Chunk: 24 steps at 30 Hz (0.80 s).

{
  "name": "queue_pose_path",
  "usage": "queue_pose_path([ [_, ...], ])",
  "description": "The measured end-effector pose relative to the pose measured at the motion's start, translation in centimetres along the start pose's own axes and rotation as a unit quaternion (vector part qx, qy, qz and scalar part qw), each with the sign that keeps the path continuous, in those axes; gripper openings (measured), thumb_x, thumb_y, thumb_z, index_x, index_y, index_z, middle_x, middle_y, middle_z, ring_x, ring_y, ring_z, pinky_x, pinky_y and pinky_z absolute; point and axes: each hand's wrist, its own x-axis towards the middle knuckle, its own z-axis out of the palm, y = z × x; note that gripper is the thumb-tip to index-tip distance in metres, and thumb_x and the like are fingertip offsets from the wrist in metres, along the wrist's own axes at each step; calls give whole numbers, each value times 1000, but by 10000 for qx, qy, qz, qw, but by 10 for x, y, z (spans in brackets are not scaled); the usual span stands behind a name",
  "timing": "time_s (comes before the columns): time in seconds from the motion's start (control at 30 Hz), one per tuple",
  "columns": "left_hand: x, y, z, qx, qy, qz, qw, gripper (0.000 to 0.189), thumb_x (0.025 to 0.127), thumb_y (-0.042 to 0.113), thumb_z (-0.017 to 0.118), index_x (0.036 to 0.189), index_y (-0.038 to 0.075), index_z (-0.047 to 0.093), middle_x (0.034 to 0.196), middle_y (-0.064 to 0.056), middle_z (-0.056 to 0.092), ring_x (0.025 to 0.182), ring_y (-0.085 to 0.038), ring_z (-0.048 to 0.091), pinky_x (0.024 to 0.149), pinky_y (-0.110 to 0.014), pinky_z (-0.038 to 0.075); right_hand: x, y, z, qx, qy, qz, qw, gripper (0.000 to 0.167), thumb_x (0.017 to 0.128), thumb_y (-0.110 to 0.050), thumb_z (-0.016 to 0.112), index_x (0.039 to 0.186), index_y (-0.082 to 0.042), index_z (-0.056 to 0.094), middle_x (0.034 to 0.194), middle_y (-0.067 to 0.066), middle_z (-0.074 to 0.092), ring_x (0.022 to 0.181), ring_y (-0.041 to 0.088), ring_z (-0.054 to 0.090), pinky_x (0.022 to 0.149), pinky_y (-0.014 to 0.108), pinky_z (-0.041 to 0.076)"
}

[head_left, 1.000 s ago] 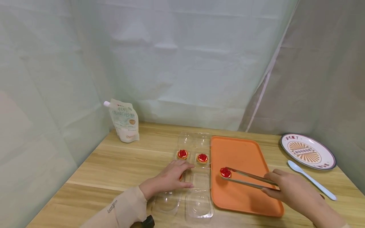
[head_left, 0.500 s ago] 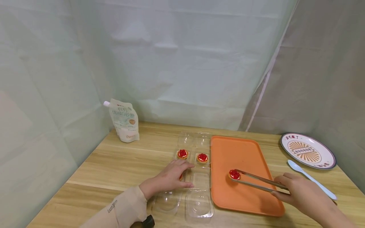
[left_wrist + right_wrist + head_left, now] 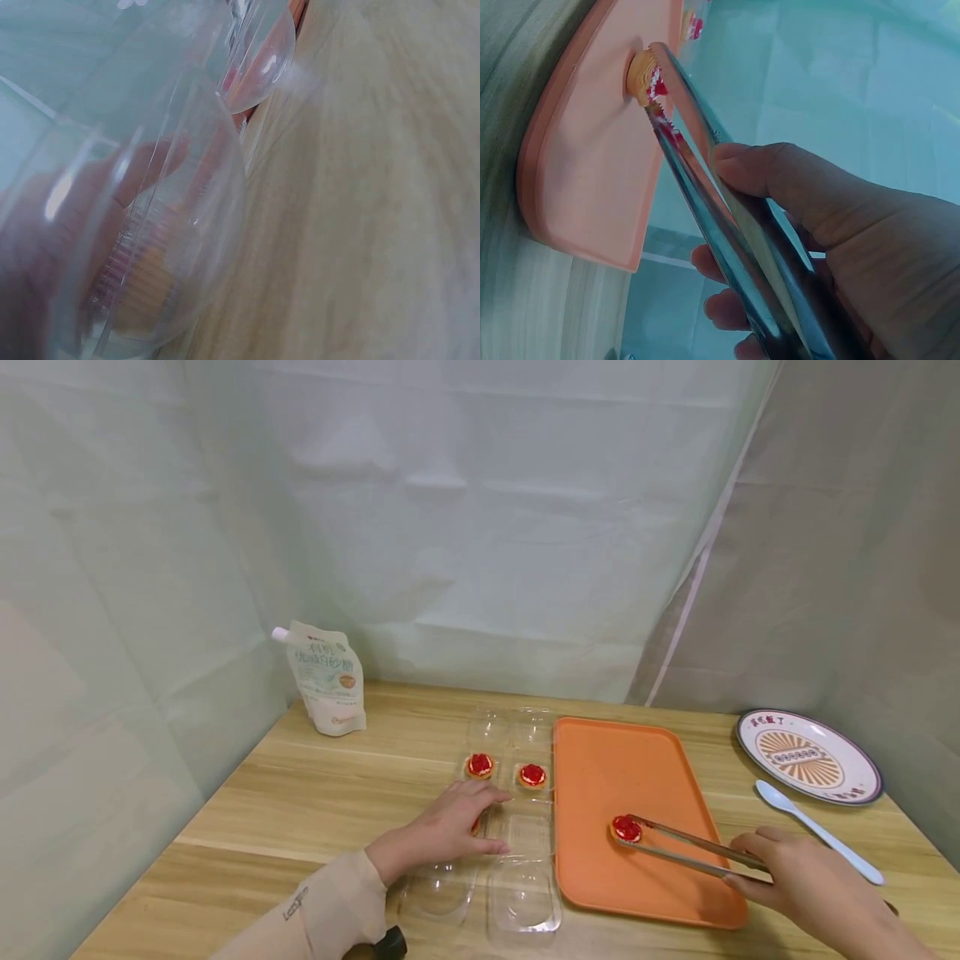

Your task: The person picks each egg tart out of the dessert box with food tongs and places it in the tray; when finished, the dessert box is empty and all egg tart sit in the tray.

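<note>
My right hand (image 3: 813,881) grips metal tongs (image 3: 693,860), thumb on one arm and fingers round the other. The tong tips are at either side of a small tart (image 3: 627,828) with red topping, at the surface of the orange tray (image 3: 630,760); its pastry side (image 3: 639,77) shows in the right wrist view. My left hand (image 3: 450,822) rests over a clear plastic container (image 3: 522,893), fingers and thumb spread apart. Two tarts, one on the left (image 3: 480,766) and one on the right (image 3: 532,776), sit in its far compartments. Another is mostly hidden under the left hand.
A sugar pouch (image 3: 327,681) with a white cap stands at the back left. On the right lie a patterned white plate (image 3: 810,757) and a pale blue spoon (image 3: 817,831). A dark object (image 3: 390,943) is partly visible beside the left sleeve. Cloth hangs behind the table.
My right hand has moved right and slightly nearer with the tongs, and the tart between their tips has shifted the same way over the tray. The left hand has stayed in place.
</note>
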Motion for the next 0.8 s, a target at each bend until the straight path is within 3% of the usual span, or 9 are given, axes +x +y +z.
queue_pose_path([
  [0.23, 0, -1, 1, 39, 28, 36, 10000, 68, 80, 52, 70, 135, 17, 53, 138, -5, 54, 134, -26, 44, 114, -49, 33, -2, -1, 3, 1, 285, -76, 9996, 32, 63, -37, 86, 86, -23, 68, 76, -22, 58, 64, -8, 49, 51, 19, 42],
  [0.53, 0, -1, 1, 94, 84, 31, 9999, 70, 79, 53, 71, 136, 18, 52, 134, -3, 55, 127, -23, 48, 110, -46, 38, -4, -2, -4, -40, 104, 401, 9991, 36, 66, -40, 85, 92, -20, 69, 82, -14, 64, 65, -4, 51, 51, 22, 43],
  [0.8, -1, 1, -3, 68, 72, 48, 9999, 75, 75, 53, 74, 138, 19, 50, 137, -4, 53, 129, -24, 46, 112, -47, 36, 1, -9, -8, 94, 812, 44, 9966, 35, 63, -33, 87, 90, -22, 68, 76, -19, 53, 60, -12, 34, 47, 18, 33],
])
